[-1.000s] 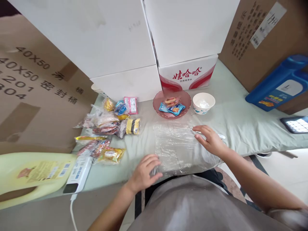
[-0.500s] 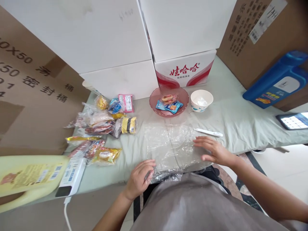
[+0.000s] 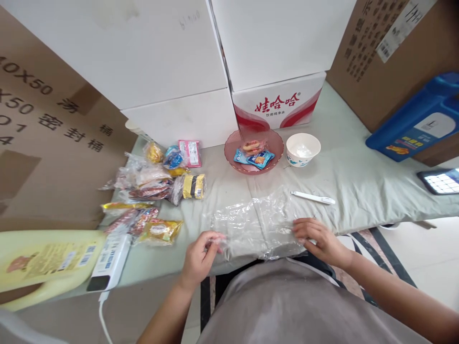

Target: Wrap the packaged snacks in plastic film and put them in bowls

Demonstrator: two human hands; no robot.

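Observation:
A clear plastic bag point(image 3: 251, 220) lies spread and wrinkled on the cloth-covered bench, close to my body. Its left edge is pinched between the thumb and fingers of my left hand point(image 3: 202, 253). My right hand point(image 3: 321, 241) grips the right edge, thumb tucked under the fingers. Beyond the bag stands a pink glass bowl point(image 3: 229, 160) holding blue snack packets point(image 3: 260, 160) and a wrapped pastry point(image 3: 253, 146). To its right is a white paper cup point(image 3: 303, 155) with something pale inside. A white utility knife point(image 3: 312, 197) lies just past my right hand.
Several wrapped snacks point(image 3: 154, 179) are heaped at the left, near a white power strip point(image 3: 109, 260) and a yellow jug point(image 3: 46, 263). White boxes point(image 3: 172, 117) wall the back. A blue bottle point(image 3: 412, 119) and a phone point(image 3: 439, 182) are at the right.
My left hand has moved slightly left and closed on the bag's edge. The right hand has shifted down and its fingers have closed on the other edge. The bag is pulled wider and nearer.

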